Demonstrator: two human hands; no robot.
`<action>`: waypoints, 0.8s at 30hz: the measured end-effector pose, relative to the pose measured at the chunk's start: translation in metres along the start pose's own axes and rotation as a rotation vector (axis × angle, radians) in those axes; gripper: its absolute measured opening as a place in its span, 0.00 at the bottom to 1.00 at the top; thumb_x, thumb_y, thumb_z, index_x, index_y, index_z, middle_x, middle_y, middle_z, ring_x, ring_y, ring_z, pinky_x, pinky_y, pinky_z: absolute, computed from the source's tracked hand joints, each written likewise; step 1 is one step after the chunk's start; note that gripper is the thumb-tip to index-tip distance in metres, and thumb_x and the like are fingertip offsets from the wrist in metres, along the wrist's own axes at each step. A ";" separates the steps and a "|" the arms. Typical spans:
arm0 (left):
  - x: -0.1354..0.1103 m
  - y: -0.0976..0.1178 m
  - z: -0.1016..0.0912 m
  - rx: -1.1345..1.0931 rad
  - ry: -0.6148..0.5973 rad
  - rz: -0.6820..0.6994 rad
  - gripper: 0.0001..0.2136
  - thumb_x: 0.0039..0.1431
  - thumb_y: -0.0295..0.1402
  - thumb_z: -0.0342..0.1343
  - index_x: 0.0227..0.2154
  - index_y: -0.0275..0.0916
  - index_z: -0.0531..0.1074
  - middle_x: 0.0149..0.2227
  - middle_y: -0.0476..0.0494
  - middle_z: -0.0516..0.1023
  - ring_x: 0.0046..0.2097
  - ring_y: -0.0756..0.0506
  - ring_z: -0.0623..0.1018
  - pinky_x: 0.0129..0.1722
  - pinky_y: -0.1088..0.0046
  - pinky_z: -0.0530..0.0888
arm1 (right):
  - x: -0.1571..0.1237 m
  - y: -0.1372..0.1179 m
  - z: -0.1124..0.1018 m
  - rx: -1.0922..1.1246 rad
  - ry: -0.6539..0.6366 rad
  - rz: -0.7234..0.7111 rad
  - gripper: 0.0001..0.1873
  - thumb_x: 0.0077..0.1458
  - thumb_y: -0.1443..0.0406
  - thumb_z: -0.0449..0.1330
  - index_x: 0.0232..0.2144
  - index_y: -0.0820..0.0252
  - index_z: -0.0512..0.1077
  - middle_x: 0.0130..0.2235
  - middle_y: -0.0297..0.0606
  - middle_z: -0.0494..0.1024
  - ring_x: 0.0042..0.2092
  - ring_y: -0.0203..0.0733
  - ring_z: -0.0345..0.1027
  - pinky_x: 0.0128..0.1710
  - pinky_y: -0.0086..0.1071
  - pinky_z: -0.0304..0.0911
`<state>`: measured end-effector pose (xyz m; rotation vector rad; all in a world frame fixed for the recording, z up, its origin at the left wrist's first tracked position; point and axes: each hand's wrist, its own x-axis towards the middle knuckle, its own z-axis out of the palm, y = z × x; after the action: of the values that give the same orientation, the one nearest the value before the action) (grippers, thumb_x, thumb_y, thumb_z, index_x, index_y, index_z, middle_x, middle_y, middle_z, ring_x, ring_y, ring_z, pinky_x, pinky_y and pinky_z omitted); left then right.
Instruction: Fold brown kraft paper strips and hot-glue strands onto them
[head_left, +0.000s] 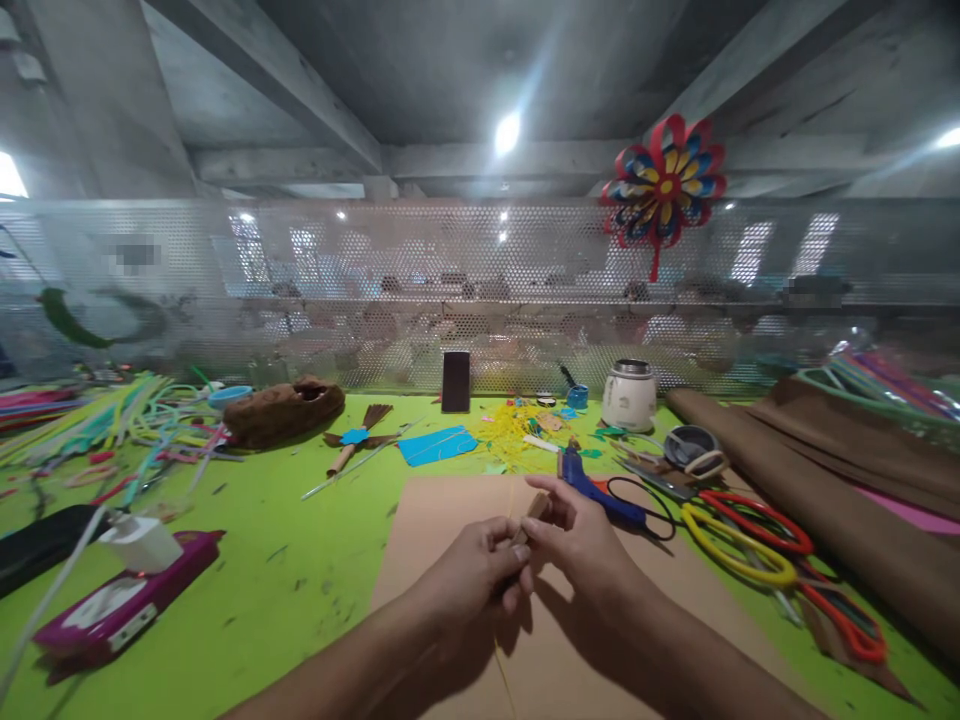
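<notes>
Both hands are in close on one small brown piece (535, 507), left hand (484, 560) and right hand (577, 525) pinching it with bunched-up fingers. From here I see it's over the tan sheet (424, 520), thin yellow strand (503, 672) trailing below; can't tell if that's gripped too. Blue glue gun (600, 490) lies just past the right hand.

Ceiling (435, 85) dim above you, lamp (508, 132) glaring with streak; your left hand (476, 560) and right hand (576, 525) shade brown paper (429, 520); edges stretched, background behind mesh (337, 250) blurred
</notes>
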<state>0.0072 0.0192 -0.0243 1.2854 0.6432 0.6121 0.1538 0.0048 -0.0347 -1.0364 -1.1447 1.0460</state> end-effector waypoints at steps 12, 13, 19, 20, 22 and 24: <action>0.001 0.003 -0.004 -0.030 0.014 -0.068 0.09 0.49 0.35 0.56 0.26 0.35 0.63 0.17 0.51 0.67 0.14 0.57 0.61 0.14 0.81 0.55 | 0.004 -0.006 -0.009 0.003 -0.061 0.028 0.18 0.50 0.58 0.58 0.42 0.62 0.69 0.25 0.34 0.72 0.27 0.38 0.67 0.30 0.33 0.62; 0.001 0.004 -0.004 -0.051 0.013 -0.071 0.08 0.49 0.33 0.56 0.26 0.34 0.63 0.18 0.50 0.67 0.14 0.57 0.62 0.14 0.81 0.55 | 0.004 -0.008 -0.011 0.014 -0.048 0.033 0.20 0.50 0.57 0.58 0.43 0.62 0.69 0.27 0.35 0.72 0.29 0.39 0.67 0.30 0.33 0.63; -0.003 0.010 0.000 -0.176 -0.074 -0.060 0.07 0.49 0.31 0.56 0.27 0.34 0.63 0.21 0.48 0.68 0.18 0.54 0.67 0.18 0.79 0.63 | 0.003 -0.017 -0.011 0.011 -0.017 0.039 0.29 0.44 0.59 0.64 0.49 0.59 0.64 0.27 0.33 0.72 0.31 0.40 0.68 0.32 0.34 0.63; -0.005 0.011 0.002 -0.187 -0.098 -0.076 0.08 0.49 0.32 0.56 0.28 0.34 0.63 0.21 0.48 0.69 0.19 0.53 0.69 0.19 0.77 0.65 | 0.003 -0.015 -0.009 0.019 -0.022 0.032 0.28 0.43 0.61 0.64 0.48 0.59 0.64 0.26 0.32 0.72 0.30 0.39 0.68 0.31 0.34 0.62; -0.007 0.011 0.006 -0.244 -0.115 -0.096 0.09 0.51 0.34 0.56 0.30 0.35 0.64 0.23 0.46 0.70 0.22 0.49 0.72 0.24 0.72 0.70 | 0.003 -0.012 -0.006 0.032 -0.013 0.010 0.28 0.42 0.64 0.64 0.48 0.58 0.64 0.25 0.29 0.70 0.28 0.37 0.66 0.29 0.32 0.61; -0.008 0.011 0.008 -0.316 -0.087 -0.109 0.11 0.53 0.37 0.55 0.33 0.34 0.65 0.27 0.43 0.72 0.26 0.47 0.74 0.29 0.67 0.72 | 0.002 -0.011 -0.003 0.038 -0.012 -0.002 0.28 0.40 0.65 0.65 0.47 0.58 0.65 0.23 0.28 0.69 0.26 0.36 0.65 0.27 0.31 0.60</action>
<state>0.0071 0.0095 -0.0114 0.9698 0.5179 0.5407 0.1582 0.0038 -0.0235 -1.0000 -1.1316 1.0697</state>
